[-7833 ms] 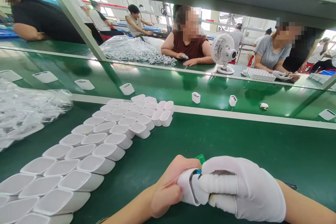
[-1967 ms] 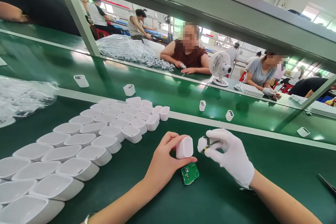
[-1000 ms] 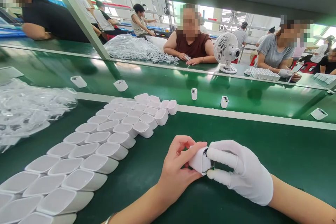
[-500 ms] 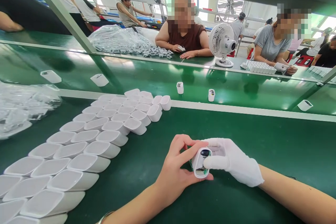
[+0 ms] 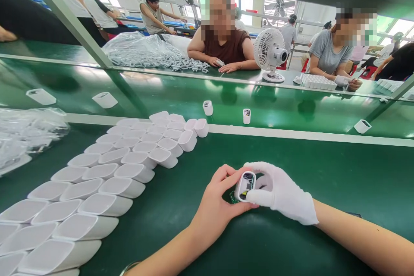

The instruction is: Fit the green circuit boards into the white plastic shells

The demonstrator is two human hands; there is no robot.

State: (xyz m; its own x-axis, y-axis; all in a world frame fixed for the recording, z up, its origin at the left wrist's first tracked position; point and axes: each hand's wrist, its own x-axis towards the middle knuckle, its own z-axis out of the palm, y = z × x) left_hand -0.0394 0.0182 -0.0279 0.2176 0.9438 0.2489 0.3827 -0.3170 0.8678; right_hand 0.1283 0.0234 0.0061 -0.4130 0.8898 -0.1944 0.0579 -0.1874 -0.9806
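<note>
My bare left hand (image 5: 217, 202) grips a small white housing (image 5: 246, 186) from its left side, fingers above and thumb below. The housing's open end faces the camera and shows dark, silver and yellow parts inside. A piece of green circuit board (image 5: 233, 197) peeks out beside the housing, next to my left palm. My right hand (image 5: 281, 192), in a white glove, closes on the same housing from the right, its thumb at the lower rim and its fingers at the top.
Rows of white housings (image 5: 133, 171) stand at the left, beside clear plastic bags (image 5: 30, 131). Beyond a pale strip, several white units (image 5: 246, 116) lie on the green surface. A fan (image 5: 270, 54) and seated people are across.
My gloved thumb has moved from across the opening to the lower rim, showing more of the inside. Both hands and the housing sit slightly higher. The units beyond the strip have shifted left.
</note>
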